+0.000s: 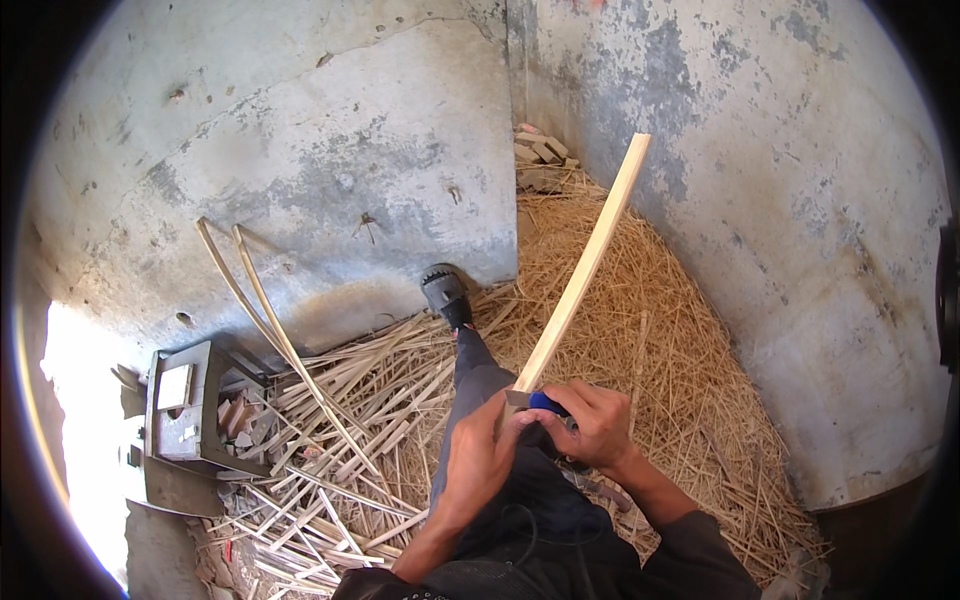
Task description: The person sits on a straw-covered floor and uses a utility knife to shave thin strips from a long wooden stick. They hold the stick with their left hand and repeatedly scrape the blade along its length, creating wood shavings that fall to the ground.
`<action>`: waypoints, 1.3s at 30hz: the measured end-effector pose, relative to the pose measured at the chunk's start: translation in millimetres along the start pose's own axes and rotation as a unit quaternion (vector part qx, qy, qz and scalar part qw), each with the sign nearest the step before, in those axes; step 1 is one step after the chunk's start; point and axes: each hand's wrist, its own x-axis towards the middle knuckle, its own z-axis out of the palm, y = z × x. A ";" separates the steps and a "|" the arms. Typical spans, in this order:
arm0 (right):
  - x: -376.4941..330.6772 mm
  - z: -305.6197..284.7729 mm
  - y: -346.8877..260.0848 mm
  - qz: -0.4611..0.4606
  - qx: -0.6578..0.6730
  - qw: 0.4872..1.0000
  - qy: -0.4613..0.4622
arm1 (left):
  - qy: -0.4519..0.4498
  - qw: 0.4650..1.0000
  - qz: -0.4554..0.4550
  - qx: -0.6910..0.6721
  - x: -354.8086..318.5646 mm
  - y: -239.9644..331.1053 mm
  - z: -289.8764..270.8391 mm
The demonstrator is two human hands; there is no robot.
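Left grip [476,458] pinches a long, pale yellow strip [585,270], right grip [598,424] a blue handle [546,403].

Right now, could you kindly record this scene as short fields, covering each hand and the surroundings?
Left hand: grips the near end of a pale wooden strip
Right hand: holds a blue-handled blade at that end
Strip position: slants away and to the right
Left side: loose strips in a pile, beside a broken cabinet with rubble inside
Right side: straw-like shavings
Back corner: stacked bricks
Exact blade contact: partly hidden by the fingers
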 end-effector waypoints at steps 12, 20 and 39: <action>8.0 -7.5 27.6 0.036 0.006 0.999 0.021 | 0.023 0.999 -0.035 0.009 -14.9 -13.0 3.6; 22.5 -5.3 60.9 0.048 0.011 0.998 0.028 | 0.029 0.998 -0.037 0.036 -35.0 -35.9 -3.3; 42.3 -24.9 132.2 0.217 0.064 0.972 0.066 | -0.064 0.976 -0.181 -0.105 -80.8 -85.6 -34.4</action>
